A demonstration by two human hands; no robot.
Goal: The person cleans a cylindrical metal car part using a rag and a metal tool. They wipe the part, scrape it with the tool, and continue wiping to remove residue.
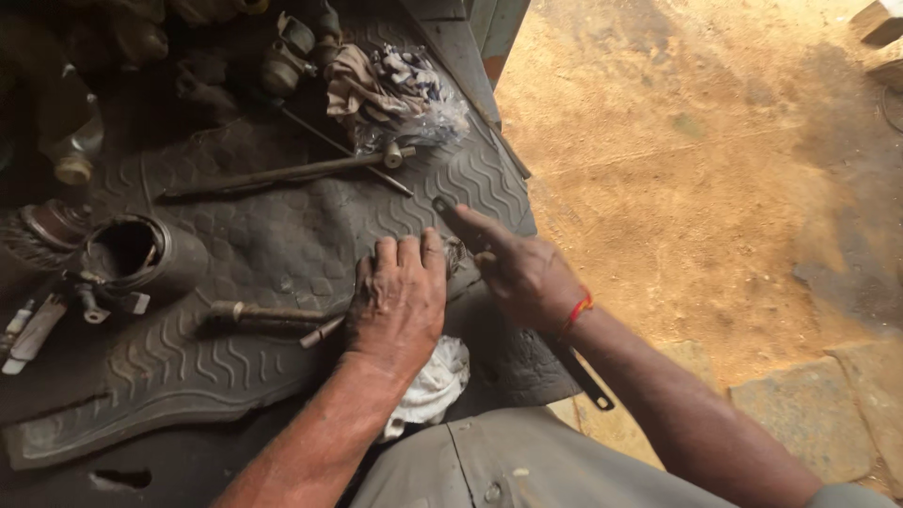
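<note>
At the far left a dark, grimy cylindrical metal housing [141, 254] lies on its side on the black ribbed rubber mat [282, 235], its open mouth facing you. Just right of it, a short rusty metal rod [263, 312] lies on the mat, its right end touching the heel of your left hand [397, 306]. That hand is pressed palm down, fingers [409, 252] close together and flat, covering a small dark part I cannot make out. Under your left wrist sits a crumpled white rag [435, 384]. Above, a long thin metal bar [282, 175] lies across the mat, with a bundle of cloth in clear plastic [395, 94] beyond it. Your right hand [522, 273] is closed around a slim dark flat tool [450, 214], forefinger stretched along it, the tip just above your left fingertips. Further right is bare sandy ground [696, 160].
</note>
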